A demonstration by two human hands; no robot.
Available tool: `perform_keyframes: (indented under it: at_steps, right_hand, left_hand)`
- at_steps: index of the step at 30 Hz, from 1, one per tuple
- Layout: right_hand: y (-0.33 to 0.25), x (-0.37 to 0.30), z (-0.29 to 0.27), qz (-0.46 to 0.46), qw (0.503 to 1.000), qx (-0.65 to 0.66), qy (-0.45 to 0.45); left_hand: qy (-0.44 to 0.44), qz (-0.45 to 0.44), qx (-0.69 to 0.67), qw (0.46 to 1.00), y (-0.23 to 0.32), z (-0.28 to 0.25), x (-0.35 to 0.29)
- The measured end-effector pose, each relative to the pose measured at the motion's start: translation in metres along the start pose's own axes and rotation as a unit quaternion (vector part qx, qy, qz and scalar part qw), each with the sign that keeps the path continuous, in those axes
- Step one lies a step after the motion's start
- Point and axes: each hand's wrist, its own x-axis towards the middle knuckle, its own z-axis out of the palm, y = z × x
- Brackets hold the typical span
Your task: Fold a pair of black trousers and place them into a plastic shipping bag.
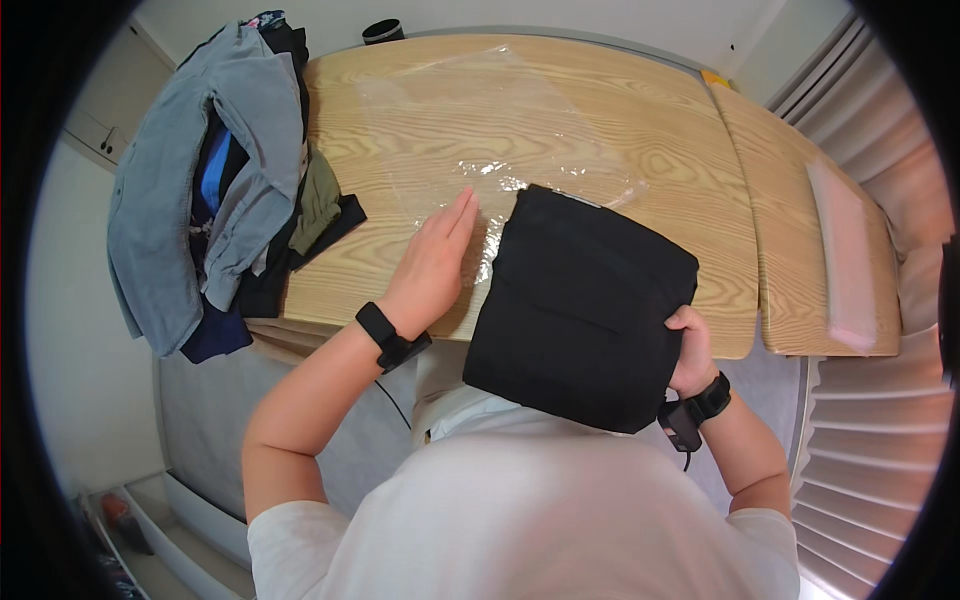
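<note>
A black garment, folded into a flat rectangle, is held up in front of me at the near edge of the table. My right hand grips its right edge, thumb on top and the other fingers hidden beneath. My left hand is just left of the garment, fingers straight and together, with nothing in it. A clear plastic bag lies flat on the table beyond the garment, its near part crinkled and shiny beside my left fingertips.
On the left of the wooden table, a heap of clothes includes grey, black and olive pieces. A stack of clear plastic bags rests on the right-hand table section. A dark round container stands behind the far edge. Pale curtains hang at the right.
</note>
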Motion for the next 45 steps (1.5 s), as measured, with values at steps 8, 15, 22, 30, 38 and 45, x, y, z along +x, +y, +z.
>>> perform_keyframes:
  at_steps: [8,15,22,30,38,45]
  right_hand:
    - [-0.011,0.038,0.010,0.048,0.998,0.003,0.029]
    - [-0.036,0.071,0.004,-0.002,0.997,0.022,0.070]
    - [-0.008,0.087,0.017,-0.143,0.977,0.043,0.155]
    - [0.013,0.085,0.028,-0.095,0.990,-0.020,0.099]
    - [0.024,0.096,0.040,-0.077,0.991,-0.001,0.112]
    - [0.029,0.094,0.049,-0.084,0.987,-0.010,0.135]
  left_hand:
    - [0.028,0.033,-0.043,0.998,0.007,-0.008,0.005]
    - [-0.001,0.010,-0.063,0.998,0.007,-0.006,0.000]
    - [-0.020,0.043,-0.049,0.998,0.018,-0.003,0.009]
    - [-0.012,-0.003,-0.033,0.999,0.005,-0.006,0.000]
    - [-0.014,-0.013,-0.014,1.000,0.005,-0.008,-0.003]
    - [0.082,-0.087,0.010,0.993,-0.005,-0.014,-0.016]
